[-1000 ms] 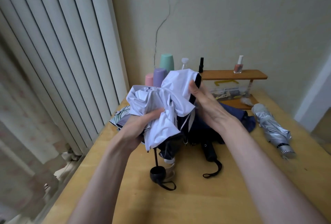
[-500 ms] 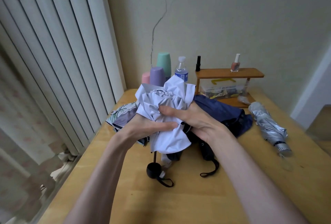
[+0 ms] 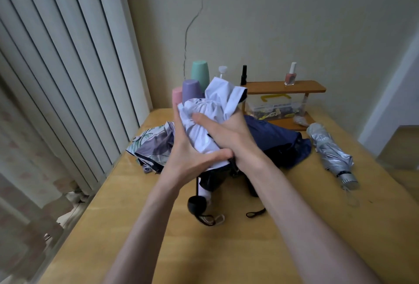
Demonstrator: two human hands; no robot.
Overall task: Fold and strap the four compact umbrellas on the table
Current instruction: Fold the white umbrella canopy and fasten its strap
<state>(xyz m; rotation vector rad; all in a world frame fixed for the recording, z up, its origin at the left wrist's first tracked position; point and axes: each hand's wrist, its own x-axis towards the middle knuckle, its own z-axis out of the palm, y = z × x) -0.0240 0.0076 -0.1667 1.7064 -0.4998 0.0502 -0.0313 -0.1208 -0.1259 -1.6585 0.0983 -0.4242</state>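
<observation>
Lifting the white umbrella (image 3: 217, 95) higher than half a second ago (it now hides the bottle (image 3: 222, 71) label), the right hand (image 3: 229, 135) curls its fingers round the bunched canopy. The left hand (image 3: 188, 156) clamps it between straightened fingers and thumb, above the tabletop (image 3: 226, 249). The clear box (image 3: 269, 107) under the wooden shelf (image 3: 283, 87) holds small items too blurred to name.

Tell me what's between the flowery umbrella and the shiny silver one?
In the head view, the crumpled dark blue umbrella lies between the flowery umbrella and the silver umbrella, partly hidden by the white umbrella.
</observation>
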